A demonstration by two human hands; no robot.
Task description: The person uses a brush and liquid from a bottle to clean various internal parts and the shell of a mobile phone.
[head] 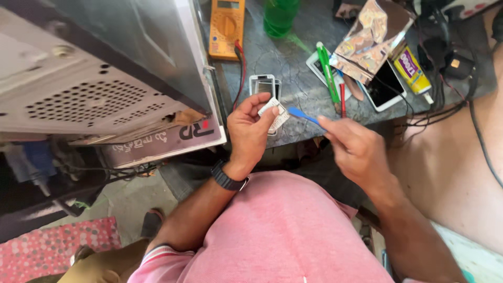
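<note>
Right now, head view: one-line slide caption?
Left hand holds small part; right hand aims blue pry tool at it.

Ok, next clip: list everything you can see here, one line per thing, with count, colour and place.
multimeter: one, orange-yellow, top of the bench, red and black leads trailing down
bottle: one, green, top centre of the bench
phone frame: one, pale silver, flat on the bench above the left hand
phone: one, white with dark screen, right of centre
glue tube: one, yellow, beside the phone
foil pouch: one, crumpled, brown-silver, top right
metal casing: one, grey, perforated, left
cables: several, black, right edge
left hand: grip on a small white part
right hand: grip on a blue pry tool
</note>
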